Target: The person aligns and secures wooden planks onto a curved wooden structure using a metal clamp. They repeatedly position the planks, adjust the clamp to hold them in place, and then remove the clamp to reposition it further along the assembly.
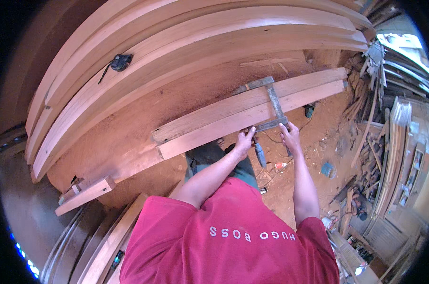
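Note:
A metal bar clamp (274, 100) lies across two long wooden beams (214, 118) set side by side on the workbench. Its far jaw reaches over the beams' far edge; its near jaw and blue-grey handle (260, 154) are on my side. My left hand (243, 143) is closed on the near jaw's left end, just above the handle. Around the clamp near the bar's lower end, my right hand (290, 137) is closed, thumb and fingers on the metal. Both hands are just off the beams' near edge. My left fingers' undersides are hidden.
Several long curved timbers (200, 38) lie across the far side, with a black tape measure (121, 62) on them. A short wood block (85, 195) is at the bench's left end. Scrap wood (373, 161) heaps at right; a blue can (328, 170) stands on the dusty floor.

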`<state>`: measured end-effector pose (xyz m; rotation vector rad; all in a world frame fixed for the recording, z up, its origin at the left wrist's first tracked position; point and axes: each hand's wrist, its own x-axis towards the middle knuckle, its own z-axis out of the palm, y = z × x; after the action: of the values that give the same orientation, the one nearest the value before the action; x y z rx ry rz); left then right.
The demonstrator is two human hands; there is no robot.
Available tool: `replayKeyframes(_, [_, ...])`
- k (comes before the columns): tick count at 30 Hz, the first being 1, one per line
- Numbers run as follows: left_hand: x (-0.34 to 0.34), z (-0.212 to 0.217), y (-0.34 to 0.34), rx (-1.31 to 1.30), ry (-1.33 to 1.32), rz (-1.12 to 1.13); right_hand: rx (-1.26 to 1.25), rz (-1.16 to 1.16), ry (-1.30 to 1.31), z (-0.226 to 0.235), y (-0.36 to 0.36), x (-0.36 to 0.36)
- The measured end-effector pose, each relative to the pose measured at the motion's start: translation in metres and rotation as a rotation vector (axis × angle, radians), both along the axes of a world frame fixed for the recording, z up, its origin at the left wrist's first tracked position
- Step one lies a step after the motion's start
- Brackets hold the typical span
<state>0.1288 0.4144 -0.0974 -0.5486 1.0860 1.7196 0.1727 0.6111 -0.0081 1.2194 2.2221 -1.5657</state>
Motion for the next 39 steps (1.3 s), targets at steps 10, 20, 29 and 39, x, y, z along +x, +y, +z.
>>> replayKeyframes(10, [0.032, 0.007, 0.034, -0.179, 0.101, 0.254, -0.249, -0.065, 0.008, 0.000, 0.017, 0.005])
replayKeyframes(20, [0.036, 0.014, 0.051, -0.285, 0.267, 0.328, -0.017, 0.153, 0.168, -0.045, 0.039, 0.011])
replayKeyframes(29, [0.038, 0.024, 0.067, -0.339, 0.262, 0.492, -0.310, 0.189, 0.171, -0.013, 0.042, 0.008])
replayKeyframes(39, [0.059, 0.025, 0.065, -0.385, 0.364, 0.612, -0.346, 0.197, 0.123, -0.023, 0.048, 0.009])
